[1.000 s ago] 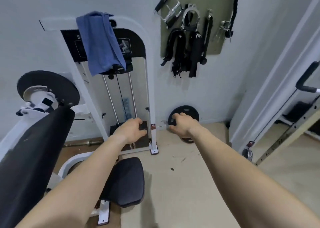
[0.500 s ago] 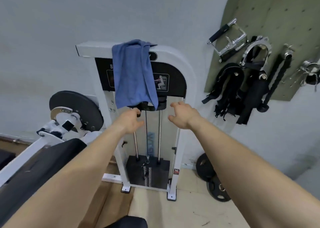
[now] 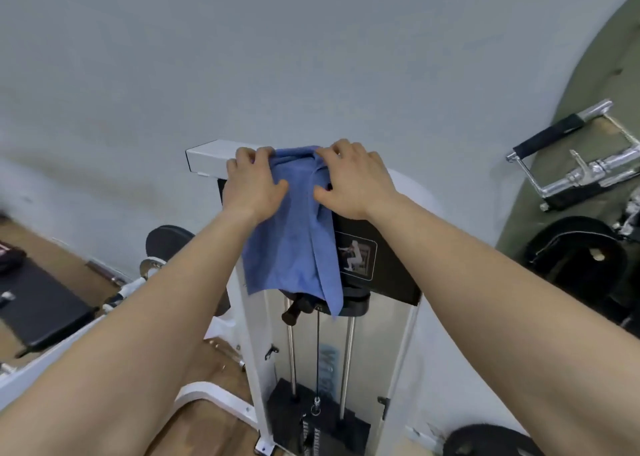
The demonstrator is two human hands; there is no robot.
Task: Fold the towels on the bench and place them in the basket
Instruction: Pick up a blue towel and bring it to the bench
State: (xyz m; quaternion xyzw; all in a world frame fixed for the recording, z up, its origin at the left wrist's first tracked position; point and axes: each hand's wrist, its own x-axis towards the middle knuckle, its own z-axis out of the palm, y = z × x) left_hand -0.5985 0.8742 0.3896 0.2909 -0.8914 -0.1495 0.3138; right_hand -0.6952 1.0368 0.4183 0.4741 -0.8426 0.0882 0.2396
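Observation:
A blue towel point(image 3: 294, 244) hangs over the top bar of a white weight-stack machine point(image 3: 207, 155) against the wall. My left hand point(image 3: 251, 183) grips the towel's upper left edge at the bar, fingers curled over the top. At the towel's upper right part my right hand point(image 3: 353, 178) grips it the same way, thumb pressed into the cloth. The towel's lower end drapes down over the machine's black panel point(image 3: 384, 265). No basket is in view.
A black padded bench point(image 3: 38, 303) lies at the left on the wooden floor. Cable handles point(image 3: 571, 157) and black straps point(image 3: 575, 261) hang on a green pegboard at the right. A weight plate point(image 3: 491, 440) leans at the bottom right.
Both hands rose from below the towel up to the top bar and took hold of the towel's upper edge. The view tilted upward and moved closer to the machine.

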